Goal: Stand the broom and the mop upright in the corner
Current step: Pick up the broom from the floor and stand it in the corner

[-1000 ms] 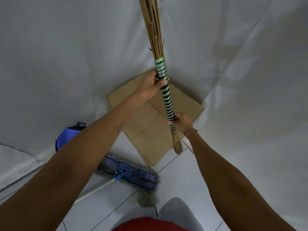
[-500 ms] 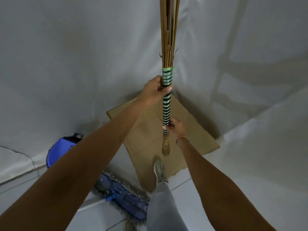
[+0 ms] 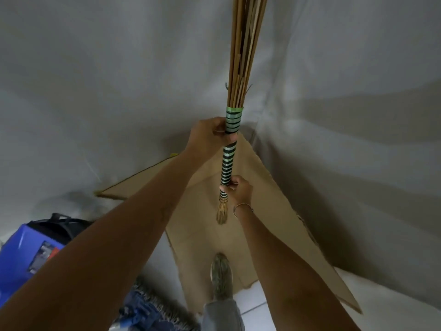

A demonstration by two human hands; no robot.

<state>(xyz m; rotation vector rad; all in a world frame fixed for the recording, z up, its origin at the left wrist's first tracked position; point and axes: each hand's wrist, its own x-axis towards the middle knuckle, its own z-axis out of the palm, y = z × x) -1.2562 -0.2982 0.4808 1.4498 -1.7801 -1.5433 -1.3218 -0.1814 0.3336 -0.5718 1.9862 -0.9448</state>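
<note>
A stick broom (image 3: 228, 163) with a green-and-black striped handle is held nearly upright in front of the corner, its bristles pointing up out of frame and its frayed lower tip hanging just above the cardboard. My left hand (image 3: 210, 137) grips the upper part of the striped wrap. My right hand (image 3: 238, 191) grips the handle near its lower end. The mop's blue fringed head (image 3: 148, 311) lies on the floor at the bottom left, partly hidden by my left arm.
A flattened cardboard sheet (image 3: 281, 216) covers the floor in the corner between two cloth-draped walls (image 3: 260, 111). A blue bucket (image 3: 21, 259) stands at the left. My foot in a shoe (image 3: 222, 275) is on the cardboard's near edge.
I have stepped closer to the corner, one foot now on the cardboard. The broom has swung more upright and moved toward the corner, both hands still on it.
</note>
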